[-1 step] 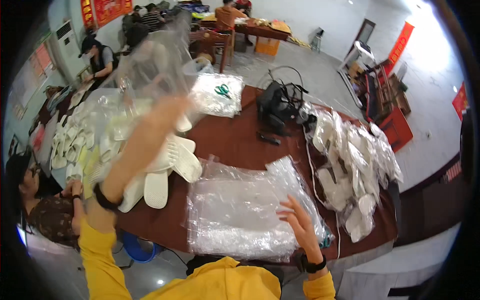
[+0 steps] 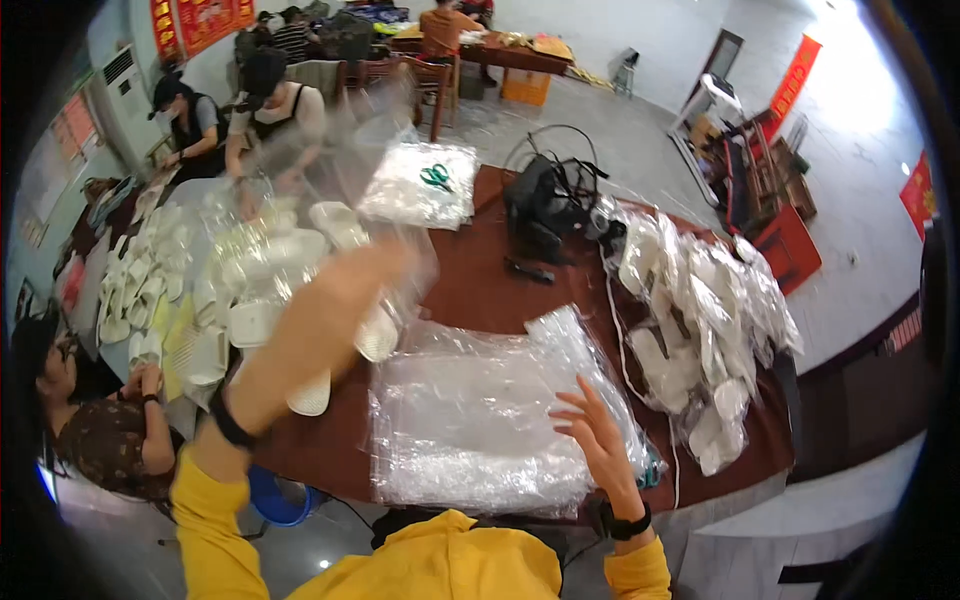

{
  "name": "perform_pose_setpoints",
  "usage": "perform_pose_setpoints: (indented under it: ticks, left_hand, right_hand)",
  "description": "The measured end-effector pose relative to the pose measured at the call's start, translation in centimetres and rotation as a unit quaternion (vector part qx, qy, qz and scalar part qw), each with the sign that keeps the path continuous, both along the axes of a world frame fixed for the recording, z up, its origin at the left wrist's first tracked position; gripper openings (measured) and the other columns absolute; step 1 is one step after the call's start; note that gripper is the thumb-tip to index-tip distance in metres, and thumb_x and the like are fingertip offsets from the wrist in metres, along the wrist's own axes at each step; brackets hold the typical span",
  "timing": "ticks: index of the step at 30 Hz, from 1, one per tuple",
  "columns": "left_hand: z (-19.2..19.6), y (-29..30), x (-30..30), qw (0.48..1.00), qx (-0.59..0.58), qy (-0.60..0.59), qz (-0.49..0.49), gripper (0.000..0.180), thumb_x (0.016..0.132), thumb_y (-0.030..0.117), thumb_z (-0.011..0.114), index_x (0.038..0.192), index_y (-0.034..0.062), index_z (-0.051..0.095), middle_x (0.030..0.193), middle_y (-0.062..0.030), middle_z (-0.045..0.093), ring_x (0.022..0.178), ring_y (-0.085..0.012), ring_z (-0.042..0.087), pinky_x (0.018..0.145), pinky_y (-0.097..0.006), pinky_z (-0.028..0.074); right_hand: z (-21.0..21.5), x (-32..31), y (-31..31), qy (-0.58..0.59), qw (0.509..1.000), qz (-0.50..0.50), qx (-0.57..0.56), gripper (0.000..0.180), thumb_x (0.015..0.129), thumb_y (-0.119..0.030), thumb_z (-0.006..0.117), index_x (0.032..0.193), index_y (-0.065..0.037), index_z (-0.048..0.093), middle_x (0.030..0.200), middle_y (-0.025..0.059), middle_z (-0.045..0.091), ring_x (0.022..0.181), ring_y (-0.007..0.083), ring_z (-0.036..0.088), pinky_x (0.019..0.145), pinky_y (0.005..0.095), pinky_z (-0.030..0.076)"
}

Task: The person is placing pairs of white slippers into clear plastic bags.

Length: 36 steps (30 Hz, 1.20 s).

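Observation:
My left hand point(image 2: 345, 290), smeared by motion, is raised over white slippers point(image 2: 378, 335) on the left part of the table. A clear plastic bag point(image 2: 345, 150), blurred and billowing, trails up and away from its fingers; the grip itself is indistinct. With fingers spread and nothing in them, my right hand point(image 2: 592, 430) hovers over the right side of a stack of clear plastic bags point(image 2: 460, 400) in front of me. Part of a green-handled pair of scissors point(image 2: 652, 468) shows beside that stack, near my right wrist.
Bagged white slippers point(image 2: 690, 300) are heaped on the right of the brown-covered table point(image 2: 470, 280). A black bag point(image 2: 540, 200) and more clear bags point(image 2: 405, 195) topped by green scissors point(image 2: 436, 177) lie farther back. Co-workers point(image 2: 100, 420) sit along the left; a blue bucket point(image 2: 278, 498) stands below.
My left hand has shifted slightly right, and the blurred clear bag has swung down and right with it. My right hand is nearly still. A co-worker behind the bag shows more plainly.

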State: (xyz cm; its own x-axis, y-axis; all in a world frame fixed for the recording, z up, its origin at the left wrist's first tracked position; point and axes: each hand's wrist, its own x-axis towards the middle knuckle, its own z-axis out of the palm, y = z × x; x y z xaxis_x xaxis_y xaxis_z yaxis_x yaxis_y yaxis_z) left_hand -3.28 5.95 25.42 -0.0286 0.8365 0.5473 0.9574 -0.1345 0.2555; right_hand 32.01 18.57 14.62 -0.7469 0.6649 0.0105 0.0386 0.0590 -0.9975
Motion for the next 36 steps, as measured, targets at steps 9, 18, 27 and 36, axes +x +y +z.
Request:
perform_pose_setpoints:
  ticks: [9,18,27,36]
  left_hand:
    - [-15.3,-1.6,24.5,0.978,-0.19,0.074,-0.041,0.058,0.077,0.014,0.06,0.134,0.0052,0.05,0.121,-0.0192,0.058,0.105,-0.0375,0.059,0.088,-0.042,0.05]
    - [-15.5,-1.9,20.7,0.912,-0.204,-0.334,-0.123,0.038,0.089,0.021,0.064,0.122,0.0036,0.058,0.122,-0.0189,0.06,0.12,-0.0357,0.053,0.097,-0.04,0.046]
    - [-29.6,-3.5,15.7,0.927,-0.371,-0.032,-0.049,0.094,0.066,0.074,0.064,0.145,0.0317,0.037,0.157,-0.0195,0.012,0.143,-0.0465,0.001,0.104,-0.074,-0.002]
    - [-27.8,-2.1,16.0,0.907,-0.41,-0.052,-0.078,0.098,0.061,0.078,0.064,0.142,0.0274,0.044,0.157,-0.023,0.008,0.143,-0.0483,-0.001,0.103,-0.074,-0.001]
  right_hand:
    - [-4.2,-1.0,0.5,-0.075,0.997,0.02,-0.005,0.059,0.096,-0.004,0.049,0.15,-0.015,0.028,0.135,0.0158,0.048,0.103,0.0203,0.061,0.08,0.0283,0.052]
    - [-12.4,3.3,6.2,-0.119,0.961,-0.071,0.239,0.067,0.082,0.017,0.047,0.142,-0.012,0.044,0.141,0.0155,0.045,0.1,0.0203,0.062,0.078,0.0251,0.052]
    - [-18.5,3.9,5.2,-0.392,0.89,-0.001,0.235,0.065,0.088,-0.007,0.051,0.148,-0.015,0.028,0.15,0.0181,0.031,0.121,0.0384,0.05,0.096,0.0442,0.045]
    - [-19.3,18.4,18.4,-0.061,0.807,-0.569,-0.148,0.057,0.087,-0.025,0.063,0.137,-0.012,0.04,0.132,0.0146,0.045,0.122,0.0252,0.043,0.093,0.045,0.042]
